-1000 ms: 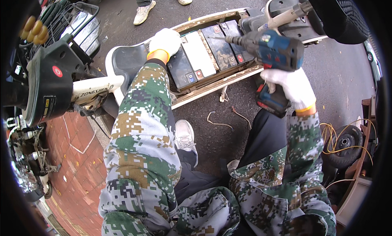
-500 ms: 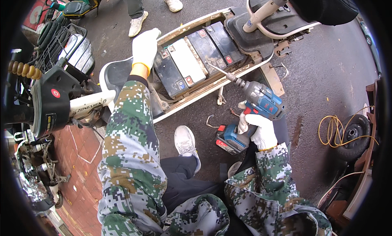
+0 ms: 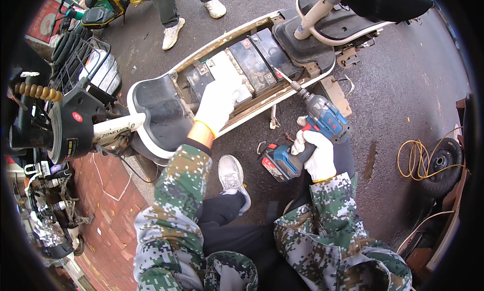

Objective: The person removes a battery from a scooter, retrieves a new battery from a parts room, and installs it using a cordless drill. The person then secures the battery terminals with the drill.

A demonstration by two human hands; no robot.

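Note:
My right hand (image 3: 320, 157), in a white glove, is closed round the grip of a blue and black cordless drill (image 3: 325, 117). The drill's long bit points up and left, its tip over the lower end of a black battery (image 3: 275, 54). Several black batteries and one white battery (image 3: 222, 65) sit side by side in the open floor compartment of an electric scooter (image 3: 118, 128). My left hand (image 3: 217, 107), gloved in white too, is over the lower end of the white battery. Its fingers are smeared by motion and blend with the white casing, so their grip is unclear.
A person's shoes (image 3: 173, 34) stand beyond the scooter. A wheel (image 3: 442, 162) with a yellow cable (image 3: 416, 157) lies at the right. Parked at the left are a wire basket (image 3: 75, 64) and other vehicle parts. My own shoe (image 3: 232, 175) is below the compartment.
My left hand has moved right and nearer, from the compartment's far left edge to the white battery. The drill in my right hand has shifted slightly, its tip now farther right over the batteries.

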